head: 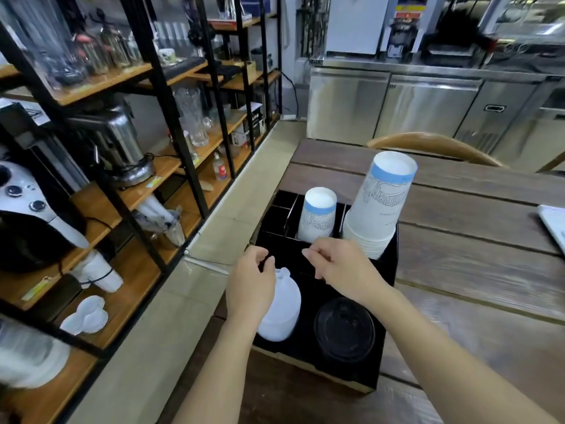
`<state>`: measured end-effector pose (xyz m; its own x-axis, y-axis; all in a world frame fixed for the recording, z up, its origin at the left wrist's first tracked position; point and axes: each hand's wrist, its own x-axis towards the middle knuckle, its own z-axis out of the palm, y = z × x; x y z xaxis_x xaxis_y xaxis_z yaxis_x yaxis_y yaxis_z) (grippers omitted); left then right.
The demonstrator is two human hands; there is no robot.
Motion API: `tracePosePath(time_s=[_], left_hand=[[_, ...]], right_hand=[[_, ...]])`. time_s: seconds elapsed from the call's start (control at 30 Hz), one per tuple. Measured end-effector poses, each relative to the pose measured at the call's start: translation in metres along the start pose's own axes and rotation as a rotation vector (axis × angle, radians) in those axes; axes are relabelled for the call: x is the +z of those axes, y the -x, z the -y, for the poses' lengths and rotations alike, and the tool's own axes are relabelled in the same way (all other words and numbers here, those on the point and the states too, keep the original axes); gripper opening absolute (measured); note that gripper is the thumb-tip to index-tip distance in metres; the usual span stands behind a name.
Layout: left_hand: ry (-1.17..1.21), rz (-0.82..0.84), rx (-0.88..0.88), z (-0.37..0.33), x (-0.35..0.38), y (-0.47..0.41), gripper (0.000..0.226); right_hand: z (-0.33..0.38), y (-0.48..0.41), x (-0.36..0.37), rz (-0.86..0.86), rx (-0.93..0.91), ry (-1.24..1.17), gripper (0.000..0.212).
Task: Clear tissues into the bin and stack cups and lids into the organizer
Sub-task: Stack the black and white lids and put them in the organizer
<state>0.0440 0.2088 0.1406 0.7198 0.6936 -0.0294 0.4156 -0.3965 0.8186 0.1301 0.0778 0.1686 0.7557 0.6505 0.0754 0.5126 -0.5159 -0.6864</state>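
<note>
A black organizer (386, 273) sits at the left edge of a wooden table (477, 270). In its far compartments stand a short upside-down paper cup (318, 214) and a tall stack of upside-down paper cups (377, 206). Near compartments hold a stack of white lids (282, 310) and a stack of black lids (344, 328). My left hand (252, 283) hovers over the white lids with fingers curled and nothing visibly held. My right hand (339, 264) hangs over the organizer's middle, fingers loosely bent, holding nothing. No tissues or bin are in view.
Black-framed wooden shelves (128, 191) with glassware and appliances run along the left, across a tiled floor strip. A wooden chair back (428, 142) stands behind the table. A white flat object (553, 224) lies at the table's right edge. Steel counters line the back.
</note>
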Motion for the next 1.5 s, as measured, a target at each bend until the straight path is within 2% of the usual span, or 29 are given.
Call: tracePosePath(time_s=[0.17,0.27,0.33,0.4,0.47,0.53,0.73,0.87,0.97,1.03,1.1,1.2,1.27,1.37,1.5], left_hand=[[0.260,0.043,0.239,-0.054,0.021,0.001,0.020],[0.363,0.208,0.295,-0.080,0.039,0.002,0.038],[0.432,0.389,0.309,-0.090,0.052,0.000,0.055],[0.515,0.548,0.280,-0.098,0.066,-0.003,0.070],[0.508,0.618,0.275,-0.101,0.079,-0.006,0.083],[0.469,0.632,0.278,-0.103,0.088,-0.008,0.088],[0.516,0.612,0.271,-0.104,0.098,-0.013,0.093],[0.548,0.631,0.296,-0.102,0.100,-0.019,0.085],[0.570,0.630,0.306,-0.100,0.103,-0.023,0.078],[0.572,0.515,0.314,-0.098,0.102,-0.021,0.074],[0.562,0.300,0.284,-0.095,0.096,-0.018,0.062],[0.571,0.018,0.245,-0.093,0.083,-0.019,0.044],[0.610,-0.051,0.219,-0.089,0.077,-0.026,0.035],[0.599,-0.004,0.117,-0.080,0.075,-0.043,0.050],[0.601,0.120,0.012,-0.069,0.072,-0.058,0.070]], right_hand=[[-0.014,0.022,-0.036,-0.664,-0.047,-0.292,0.031],[-0.038,0.024,-0.047,-0.817,0.024,-0.392,0.023],[-0.057,0.022,-0.050,-0.744,0.137,-0.368,0.060],[-0.069,0.022,-0.052,-0.563,0.210,-0.352,0.093],[-0.072,0.023,-0.052,-0.375,0.227,-0.375,0.107],[-0.074,0.023,-0.049,-0.265,0.218,-0.372,0.111],[-0.067,0.018,-0.042,-0.203,0.167,-0.339,0.104],[-0.071,0.019,-0.037,-0.290,0.188,-0.312,0.094],[-0.074,0.019,-0.031,-0.423,0.201,-0.251,0.083],[-0.071,0.020,-0.027,-0.564,0.198,-0.216,0.067],[-0.068,0.022,-0.024,-0.639,0.130,-0.212,0.043],[-0.058,0.021,-0.018,-0.522,0.033,-0.217,0.020],[-0.050,0.015,-0.013,-0.386,-0.006,-0.175,0.020],[-0.038,0.000,-0.006,-0.158,0.021,-0.177,0.041],[-0.031,-0.022,0.003,-0.101,0.048,-0.249,0.065]])
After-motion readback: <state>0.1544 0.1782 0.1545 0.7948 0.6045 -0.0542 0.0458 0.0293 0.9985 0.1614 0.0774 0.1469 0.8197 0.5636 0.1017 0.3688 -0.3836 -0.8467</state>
